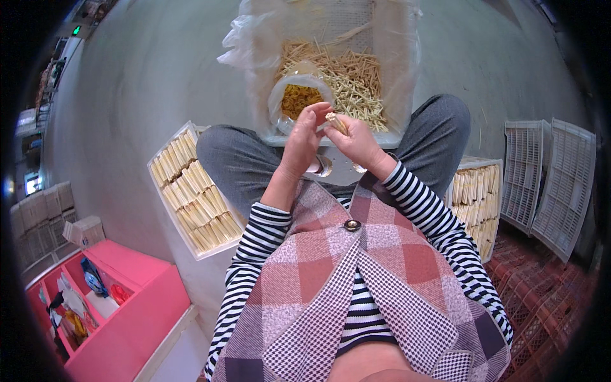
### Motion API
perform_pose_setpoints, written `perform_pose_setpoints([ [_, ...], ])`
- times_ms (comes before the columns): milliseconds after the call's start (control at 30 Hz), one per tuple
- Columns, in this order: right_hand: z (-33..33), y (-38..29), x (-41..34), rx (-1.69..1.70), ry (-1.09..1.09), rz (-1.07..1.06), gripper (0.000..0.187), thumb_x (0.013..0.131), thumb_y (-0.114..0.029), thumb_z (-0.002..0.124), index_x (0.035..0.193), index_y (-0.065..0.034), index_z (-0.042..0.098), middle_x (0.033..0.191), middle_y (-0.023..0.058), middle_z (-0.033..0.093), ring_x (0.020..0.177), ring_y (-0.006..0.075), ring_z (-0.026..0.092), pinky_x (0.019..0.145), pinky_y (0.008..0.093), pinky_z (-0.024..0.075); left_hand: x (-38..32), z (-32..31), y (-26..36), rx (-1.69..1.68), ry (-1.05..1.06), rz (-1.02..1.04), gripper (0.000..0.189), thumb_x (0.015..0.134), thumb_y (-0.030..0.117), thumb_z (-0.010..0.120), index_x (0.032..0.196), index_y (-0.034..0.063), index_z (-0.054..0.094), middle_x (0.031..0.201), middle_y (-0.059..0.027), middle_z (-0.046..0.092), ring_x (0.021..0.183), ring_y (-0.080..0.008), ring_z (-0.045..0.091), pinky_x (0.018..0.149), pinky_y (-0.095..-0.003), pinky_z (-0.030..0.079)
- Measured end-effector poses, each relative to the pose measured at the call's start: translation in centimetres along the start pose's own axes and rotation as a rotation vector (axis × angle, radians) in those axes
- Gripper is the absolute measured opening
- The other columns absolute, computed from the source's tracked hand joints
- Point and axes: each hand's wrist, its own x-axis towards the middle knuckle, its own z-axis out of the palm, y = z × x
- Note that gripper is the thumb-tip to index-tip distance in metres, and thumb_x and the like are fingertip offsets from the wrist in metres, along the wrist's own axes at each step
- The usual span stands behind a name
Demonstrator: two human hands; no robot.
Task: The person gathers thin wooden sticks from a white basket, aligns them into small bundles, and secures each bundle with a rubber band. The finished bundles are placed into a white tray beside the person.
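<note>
My right hand (355,138) is closed around a small bundle of pale sticks (337,123), its end pointing up and left. Beside it my left hand (305,136) has its fingers spread and curved close to the bundle; whether a rubber band hangs on them cannot be told. Both hands are over the near edge of a plastic-lined bin (398,86). Loose short sticks (355,76) lie in a heap inside the bin. At the heap's left is a clear plastic bag (276,102) with its mouth open, full of yellow rubber bands (298,99).
White trays packed with banded stick bundles stand at the left (195,255) and right (499,191). Farther right are white slatted crates (556,186) and red mesh crates (534,305). A pink compartment box (143,305) is at the lower left, with more pale crates (43,219) beyond it.
</note>
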Motion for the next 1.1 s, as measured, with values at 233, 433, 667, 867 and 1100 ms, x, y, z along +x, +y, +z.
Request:
perform_pose_setpoints([
  [233,0.9,-1.2,-0.3,0.351,-0.475,0.382,0.017,0.092,-0.016,0.053,0.102,-0.0030,0.052,0.088,0.0003,0.054,0.077,0.0071,0.051,0.067,0.0225,0.0436,-2.6,0.6,0.6,0.147,0.117,0.016,0.039,0.102,0.035,0.041,0.114,0.0029,0.059,0.112,-0.0054,0.057,0.107,-0.0126,0.051,0.096,-0.0265,0.039],
  [433,2.0,-3.8,-0.5,0.491,-0.425,0.422,0.019,0.091,-0.011,0.051,0.108,-0.0033,0.052,0.082,-0.0008,0.053,0.068,0.0084,0.051,0.060,0.0233,0.0427,-4.1,0.9,3.4,0.364,0.136,0.229,0.017,0.098,0.019,0.051,0.107,0.0047,0.052,0.104,-0.0054,0.057,0.086,-0.0076,0.053,0.076,-0.0235,0.046],
  [667,3.0,-2.7,1.8,0.163,-0.499,0.093,0.031,0.093,-0.009,0.051,0.123,-0.0020,0.050,0.103,0.0056,0.061,0.086,0.0104,0.059,0.074,0.0243,0.0480,-13.6,-9.5,6.1,0.670,0.874,0.317,0.015,0.098,0.013,0.047,0.110,0.0042,0.049,0.098,-0.0039,0.051,0.084,-0.0098,0.053,0.073,-0.0241,0.047],
  [867,0.2,1.7,2.0,0.189,-0.451,0.289,0.023,0.094,-0.013,0.052,0.113,-0.0013,0.059,0.094,0.0043,0.065,0.077,0.0096,0.061,0.071,0.0231,0.0487,-29.5,-22.0,3.5,0.934,1.327,-0.465,0.038,0.088,0.018,0.050,0.121,-0.0009,0.049,0.117,-0.0243,0.057,0.111,-0.0378,0.055,0.098,-0.0444,0.041],
  [1100,-0.5,2.5,1.9,0.157,-0.443,0.306,0.022,0.094,-0.013,0.051,0.109,-0.0006,0.061,0.092,0.0042,0.065,0.077,0.0092,0.061,0.070,0.0230,0.0490,-37.6,-30.8,-1.7,1.264,1.336,-0.653,0.037,0.090,0.021,0.050,0.121,0.0002,0.051,0.115,-0.0223,0.060,0.111,-0.0354,0.056,0.095,-0.0411,0.043],
])
